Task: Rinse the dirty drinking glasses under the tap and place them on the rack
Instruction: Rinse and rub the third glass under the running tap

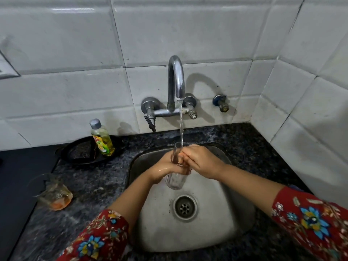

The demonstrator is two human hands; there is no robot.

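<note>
**One glass (176,176) in the stream, a second waiting on the bench**

The glass is a tall, clear tumbler held over the middle of the sink (216,232), mouth up and tilted a little toward the far wall, so that water from the tap (176,76) falls at its rim. The left hand (163,171) wraps round its middle from the left. The right hand (202,162) has its fingers curled against the upper wall near the rim; whether any fingertip reaches inside cannot be told.

By my judgement it is light, stiff and breakable, and wet glass in wet hands is slippery. The safest hold is a full wrap round the mid-body, as the left hand has now, not a pinch at the thin rim. The steel basin below is hard, so a slip could chip it.

Directly beneath, nearer the viewer, is the drain (185,207). On the dark speckled bench (98,181) to the left, well apart from the sink, the second glass (54,194) lies tilted with orange dregs in its base; it looks unrinsed. Farther left and back, a bottle of yellow dish liquid (102,138) stands on a black pan (75,157) against the tiled wall.

No rack is in view.
</note>
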